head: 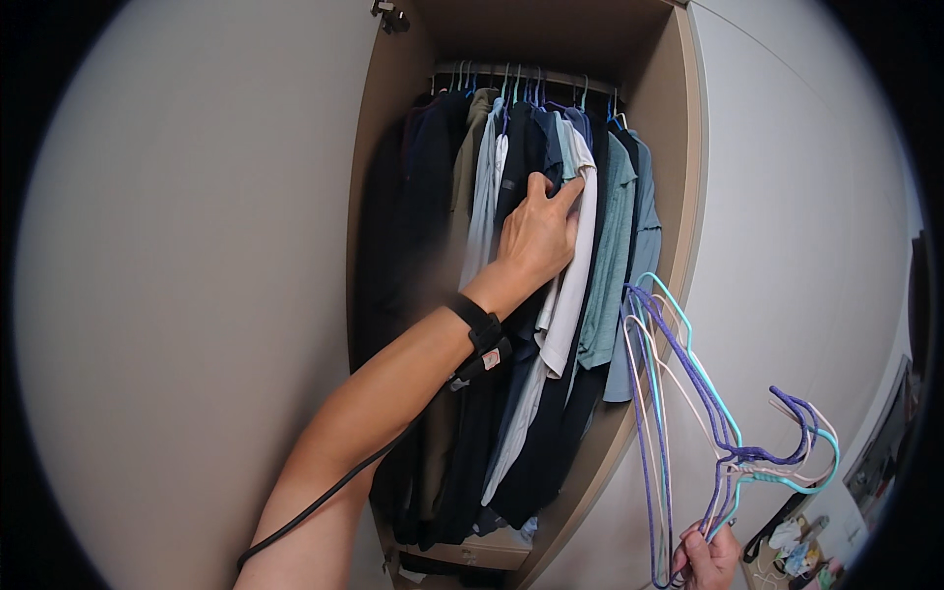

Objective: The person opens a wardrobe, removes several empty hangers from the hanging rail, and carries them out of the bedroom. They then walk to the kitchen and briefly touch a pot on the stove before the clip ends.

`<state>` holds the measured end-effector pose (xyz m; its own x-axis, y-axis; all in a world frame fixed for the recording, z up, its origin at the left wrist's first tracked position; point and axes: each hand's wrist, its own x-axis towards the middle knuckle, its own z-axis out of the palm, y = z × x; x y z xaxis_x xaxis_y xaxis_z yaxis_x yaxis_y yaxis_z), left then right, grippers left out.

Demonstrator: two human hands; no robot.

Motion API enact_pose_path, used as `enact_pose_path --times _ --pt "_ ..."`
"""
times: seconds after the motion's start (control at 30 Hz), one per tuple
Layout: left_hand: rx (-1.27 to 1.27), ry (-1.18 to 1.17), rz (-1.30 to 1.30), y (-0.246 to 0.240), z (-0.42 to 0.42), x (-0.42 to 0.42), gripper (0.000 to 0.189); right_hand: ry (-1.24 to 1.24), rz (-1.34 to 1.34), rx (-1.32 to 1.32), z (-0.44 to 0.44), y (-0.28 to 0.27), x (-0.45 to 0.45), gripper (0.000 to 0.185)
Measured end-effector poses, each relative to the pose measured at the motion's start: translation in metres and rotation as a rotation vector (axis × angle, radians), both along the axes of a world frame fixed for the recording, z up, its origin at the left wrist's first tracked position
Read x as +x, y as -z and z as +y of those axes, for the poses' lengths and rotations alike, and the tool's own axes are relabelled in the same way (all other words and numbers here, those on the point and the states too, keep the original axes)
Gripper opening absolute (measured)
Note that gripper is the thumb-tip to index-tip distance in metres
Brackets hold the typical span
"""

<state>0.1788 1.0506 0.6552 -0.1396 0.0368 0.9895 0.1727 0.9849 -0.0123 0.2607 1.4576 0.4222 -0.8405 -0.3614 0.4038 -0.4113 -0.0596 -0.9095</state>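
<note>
My left hand [537, 228] reaches into the open wardrobe among the hanging clothes. Its fingers touch the shoulder of a white shirt [582, 265], beside a dark garment; whether they grip the cloth is hard to tell. A black strap with a small device and a cable is around the left wrist. At the lower right, my right hand [706, 557] is closed around several empty clothes hangers [726, 450] in purple, turquoise and pale pink, their hooks pointing right. Dark, olive, light blue and green garments [611, 258] hang on hangers from the rail [564, 74].
A wardrobe door [184, 258] stands at the left, with a metal hinge [391, 18] at the top. The wardrobe's side panel [682, 184] and a pale door [796, 221] are at the right. A drawer [472, 553] lies below the clothes. Small items lie on a surface [767, 564] at the lower right.
</note>
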Motion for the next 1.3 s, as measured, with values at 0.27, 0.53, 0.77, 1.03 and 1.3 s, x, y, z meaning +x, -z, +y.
enact_pose_path --times 0.27,0.53,0.77,1.03,1.3 --pt "-0.142 -0.076 0.057 0.014 0.011 -0.005 0.035 0.003 0.006 0.033 -0.003 -0.014 0.016 0.019" --pt "-0.199 0.016 0.109 0.030 0.021 -0.003 0.035 0.047 0.025 0.049 -0.008 -0.019 0.023 0.019" --pt "-0.199 0.091 0.128 0.018 0.002 -0.005 0.035 0.062 0.024 0.047 -0.026 -0.021 0.017 0.019" --pt "-0.172 0.025 0.383 -0.015 0.002 0.012 0.036 0.056 0.043 0.036 0.001 -0.012 0.015 0.018" --pt "-0.117 -0.341 0.260 -0.040 -0.037 -0.003 0.043 0.103 0.032 0.061 -0.001 -0.013 0.018 0.017"
